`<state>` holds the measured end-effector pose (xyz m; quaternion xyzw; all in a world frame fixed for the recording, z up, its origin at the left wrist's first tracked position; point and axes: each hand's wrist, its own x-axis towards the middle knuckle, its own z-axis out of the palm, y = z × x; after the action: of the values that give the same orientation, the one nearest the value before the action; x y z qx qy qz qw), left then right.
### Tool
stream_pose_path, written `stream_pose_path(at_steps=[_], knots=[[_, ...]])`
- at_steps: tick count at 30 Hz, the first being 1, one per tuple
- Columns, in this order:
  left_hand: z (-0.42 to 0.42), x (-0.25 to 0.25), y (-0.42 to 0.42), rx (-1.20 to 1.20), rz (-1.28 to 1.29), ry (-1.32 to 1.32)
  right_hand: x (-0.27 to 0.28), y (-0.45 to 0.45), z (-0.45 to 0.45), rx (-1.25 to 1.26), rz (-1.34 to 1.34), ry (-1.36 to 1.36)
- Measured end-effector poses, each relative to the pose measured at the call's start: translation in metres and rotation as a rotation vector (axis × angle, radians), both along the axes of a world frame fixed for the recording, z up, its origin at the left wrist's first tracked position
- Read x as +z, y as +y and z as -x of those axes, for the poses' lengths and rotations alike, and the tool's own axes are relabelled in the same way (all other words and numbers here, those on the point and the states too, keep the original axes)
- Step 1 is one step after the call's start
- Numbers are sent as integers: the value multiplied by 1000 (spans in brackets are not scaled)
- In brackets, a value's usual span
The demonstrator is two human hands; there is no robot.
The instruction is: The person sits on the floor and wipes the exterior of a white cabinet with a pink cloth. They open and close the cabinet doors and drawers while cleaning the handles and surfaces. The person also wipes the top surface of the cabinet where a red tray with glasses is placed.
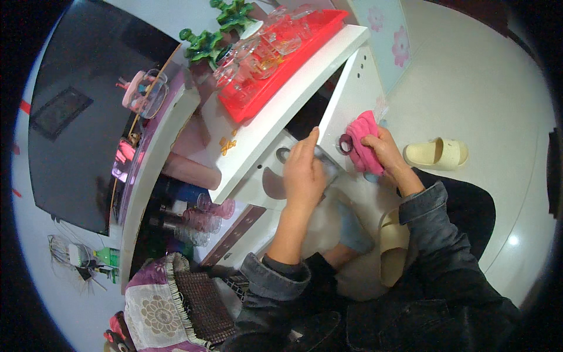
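Observation:
My right hand [387, 147] grips a bunched pink cloth [367, 147] against the white cabinet door [357, 88], which stands ajar. Beside the cloth, a dark purple ring [345, 144] shows at the door's face. My left hand [305, 169] is stretched out with its fingers straight and close together, near the door's edge and the cabinet front. No object shows in it, though its palm side is hidden. A blurred greyish patch [329, 165] lies just right of it. Behind the left hand, the cabinet's pale front [250, 187] carries round and curved dark shapes.
On the white cabinet top [308, 83] stands a red tray [281, 72] of glass cups, beside green ornaments [202, 46]. Pink-tinted glasses [202, 215] stand in a lower compartment. Cream slippers [435, 154] are on the floor. A large dark screen [88, 114] rises at left.

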<state>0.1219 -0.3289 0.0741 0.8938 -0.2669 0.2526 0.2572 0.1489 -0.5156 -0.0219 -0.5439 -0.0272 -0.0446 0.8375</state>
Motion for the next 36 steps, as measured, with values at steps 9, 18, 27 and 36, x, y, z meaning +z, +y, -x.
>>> stream_pose_path(at_steps=[9, 18, 27, 36], knots=[[-1, -11, -6, 1, 83, 0, -61, 78, 64, -270, -13, 23], [2, -8, -6, -16, 131, 76, -52, 86, 46, -429, 331, 45], [3, -12, -5, 9, 139, 56, -17, 89, 47, -369, 101, 128], [3, -12, -5, 19, 124, 30, -41, 82, 38, -272, 133, 185]])
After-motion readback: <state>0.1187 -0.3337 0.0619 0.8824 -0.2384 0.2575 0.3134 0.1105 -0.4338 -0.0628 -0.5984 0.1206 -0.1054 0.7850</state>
